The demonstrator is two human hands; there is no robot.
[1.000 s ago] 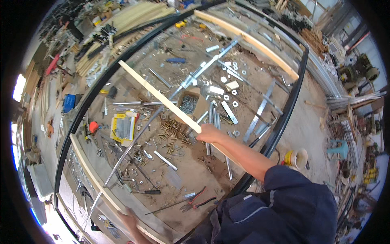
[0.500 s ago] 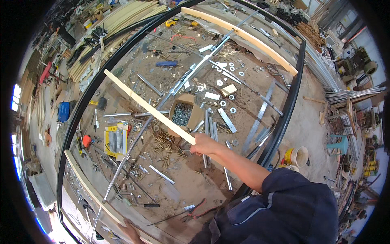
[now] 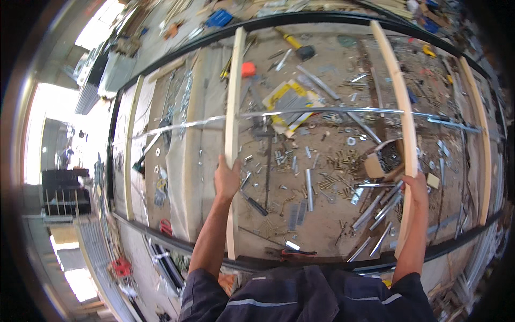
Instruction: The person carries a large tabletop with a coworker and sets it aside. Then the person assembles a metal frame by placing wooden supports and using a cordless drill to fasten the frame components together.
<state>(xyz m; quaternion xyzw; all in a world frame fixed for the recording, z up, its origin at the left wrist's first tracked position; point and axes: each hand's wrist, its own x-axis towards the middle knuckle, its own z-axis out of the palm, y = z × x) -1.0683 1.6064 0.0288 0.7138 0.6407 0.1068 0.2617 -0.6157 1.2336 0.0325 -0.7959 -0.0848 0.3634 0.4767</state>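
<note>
I saw the left hand (image 3: 227,178) gripping the left slat (image 3: 233,102) and the right hand (image 3: 417,191) gripping the right slat (image 3: 393,70), these 2 spanning the black frame (image 3: 322,17), a rod (image 3: 322,110) crossing both.

This is a workshop, with both metal and wood about. A large black frame (image 3: 300,17) fills its middle, crossed by pale wooden bars (image 3: 233,96) and a long metal rod (image 3: 332,109). Under it, the dusty, stained ground is strewn with brass-coloured fasteners (image 3: 341,161), metal tubes (image 3: 382,208), an open cardboard box (image 3: 374,167) of small hardware, a yellow-handled hammer (image 3: 306,52) and a red-handled tool (image 3: 298,253). Beyond the frame lie a blue case (image 3: 219,17) and stacked timber lengths (image 3: 289,7); to the left, long grey profiles (image 3: 95,252) lie bundled near bright openings (image 3: 80,282).
</note>
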